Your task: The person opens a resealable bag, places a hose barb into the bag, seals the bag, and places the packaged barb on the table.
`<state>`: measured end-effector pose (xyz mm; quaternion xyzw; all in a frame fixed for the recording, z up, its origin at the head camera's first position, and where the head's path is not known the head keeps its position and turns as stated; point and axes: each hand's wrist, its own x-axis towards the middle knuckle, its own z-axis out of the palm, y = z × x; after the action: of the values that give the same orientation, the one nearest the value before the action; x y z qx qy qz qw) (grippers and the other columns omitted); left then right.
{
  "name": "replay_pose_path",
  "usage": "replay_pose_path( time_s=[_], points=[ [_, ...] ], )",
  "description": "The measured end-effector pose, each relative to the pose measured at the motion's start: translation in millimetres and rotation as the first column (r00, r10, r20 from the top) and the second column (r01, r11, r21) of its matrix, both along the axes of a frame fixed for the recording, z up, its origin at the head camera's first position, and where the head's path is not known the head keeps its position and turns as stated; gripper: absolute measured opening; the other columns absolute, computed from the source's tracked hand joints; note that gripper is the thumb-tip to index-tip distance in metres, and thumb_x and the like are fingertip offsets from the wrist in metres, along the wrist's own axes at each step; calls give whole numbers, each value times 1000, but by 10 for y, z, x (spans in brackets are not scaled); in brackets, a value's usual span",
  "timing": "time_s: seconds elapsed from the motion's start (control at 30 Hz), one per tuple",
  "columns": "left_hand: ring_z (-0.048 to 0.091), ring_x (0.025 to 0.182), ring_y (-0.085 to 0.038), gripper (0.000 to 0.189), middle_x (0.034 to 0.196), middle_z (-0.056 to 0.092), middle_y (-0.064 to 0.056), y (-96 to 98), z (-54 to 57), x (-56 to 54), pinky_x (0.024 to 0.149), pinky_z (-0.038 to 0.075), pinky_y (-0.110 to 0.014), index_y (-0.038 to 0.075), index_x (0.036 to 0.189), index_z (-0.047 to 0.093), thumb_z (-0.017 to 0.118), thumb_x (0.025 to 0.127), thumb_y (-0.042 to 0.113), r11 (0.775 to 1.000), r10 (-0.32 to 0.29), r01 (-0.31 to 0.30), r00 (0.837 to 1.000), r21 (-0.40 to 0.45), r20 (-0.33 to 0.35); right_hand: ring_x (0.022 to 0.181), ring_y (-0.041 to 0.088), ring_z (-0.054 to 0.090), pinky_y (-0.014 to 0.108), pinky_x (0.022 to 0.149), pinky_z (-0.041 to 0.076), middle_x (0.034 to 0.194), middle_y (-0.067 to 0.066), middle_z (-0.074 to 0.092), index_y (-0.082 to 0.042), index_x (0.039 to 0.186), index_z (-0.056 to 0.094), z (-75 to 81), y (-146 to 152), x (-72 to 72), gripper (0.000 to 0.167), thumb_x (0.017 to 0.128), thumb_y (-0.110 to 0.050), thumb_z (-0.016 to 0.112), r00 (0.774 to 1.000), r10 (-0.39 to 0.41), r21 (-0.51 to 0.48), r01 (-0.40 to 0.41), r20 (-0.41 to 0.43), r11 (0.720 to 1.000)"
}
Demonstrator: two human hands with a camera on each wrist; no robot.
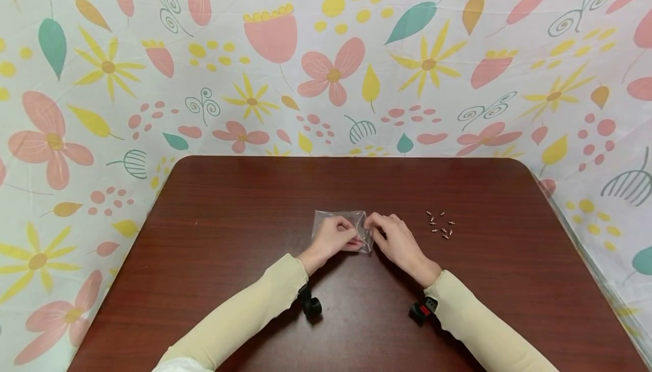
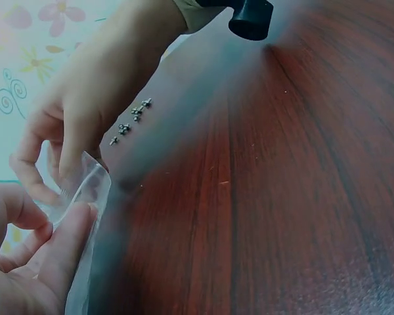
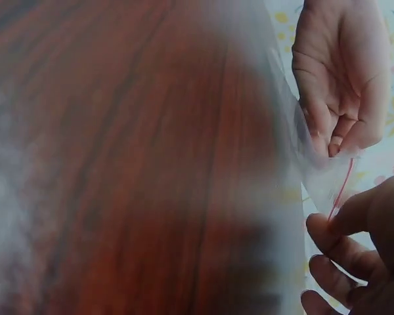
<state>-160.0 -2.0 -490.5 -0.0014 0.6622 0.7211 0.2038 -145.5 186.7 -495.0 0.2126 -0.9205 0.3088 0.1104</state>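
A clear plastic bag (image 1: 359,221) is held over the brown table (image 1: 254,208), pinched in the left hand (image 1: 333,236) and nipped by the right hand (image 1: 399,240), thumb to finger, near its red line (image 3: 343,187). A bunch of tiny metal bits (image 1: 444,230) is scattered off to the right

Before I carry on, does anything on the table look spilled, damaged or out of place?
Nothing stands out: the small metal pieces lie loosely grouped right of the right hand, and the clear bag shows no visible tear.
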Motion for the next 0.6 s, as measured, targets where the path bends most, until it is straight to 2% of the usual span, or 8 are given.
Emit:
replay_pose_path(
  time_s=[0.13, 0.33, 0.43, 0.5, 0.53, 0.6],
  points=[
    [70, 63, -15, 8, 79, 74, -22, -4, 14, -10, 66, 61, -30, -13, 96, 62, 58, 91, -9, 1000, -16, 16, 1000, -2, 8, 84, 27, 59, 47, 76, 48, 88, 3, 71, -15, 95, 78, 23, -9, 15, 23, 90, 5, 66, 998, 42, 72, -39, -47, 997],
    [69, 60, -14, 7, 80, 74, -21, -13, 48, -8, 62, 61, -29, -8, 94, 63, 58, 90, -8, 997, -55, 54, 998, -49, -11, 89, 30, 61, 51, 81, 49, 95, 6, 74, -11, 96, 77, 25, -8, 2, 8, 94, -5, 72, 999, 50, 100, -51, 9, 994],
    [68, 58, -13, 6, 79, 74, -17, -41, 66, -6, 58, 60, -29, -5, 94, 65, 60, 92, -5, 987, -106, 96, 991, -132, -77, 94, 30, 62, 51, 84, 49, 99, 6, 74, -12, 101, 77, 11, 17, -10, 12, 93, -2, 74, 995, 89, 71, -93, 51, 993],
    [66, 59, -10, 4, 82, 74, -13, -73, 69, -9, 57, 58, -27, -2, 96, 67, 64, 94, 0, 965, -166, 125, 972, -230, -165, 93, 29, 62, 49, 83, 49, 98, 6, 73, -11, 102, 77, 2, 41, -19, 16, 93, 2, 72, 990, 121, 40, -124, 65, 991],
    [65, 61, -9, 6, 87, 73, -11, -91, 66, -15, 58, 58, -26, -1, 99, 67, 67, 95, 3, 949, -203, 136, 954, -284, -220, 93, 29, 62, 48, 82, 49, 97, 6, 73, -10, 103, 78, -1, 53, -23, 18, 93, 3, 71, 988, 134, 21, -136, 73, 991],
    [63, 68, -7, 21, 102, 70, -10, -125, 49, -23, 64, 55, -24, 3, 110, 66, 75, 95, 14, 899, -287, 139, 902, -415, -322, 92, 29, 61, 46, 80, 49, 96, 6, 72, -9, 104, 78, -2, 74, -33, 19, 93, 4, 70, 985, 144, -13, -143, 91, 990]
  ],
)
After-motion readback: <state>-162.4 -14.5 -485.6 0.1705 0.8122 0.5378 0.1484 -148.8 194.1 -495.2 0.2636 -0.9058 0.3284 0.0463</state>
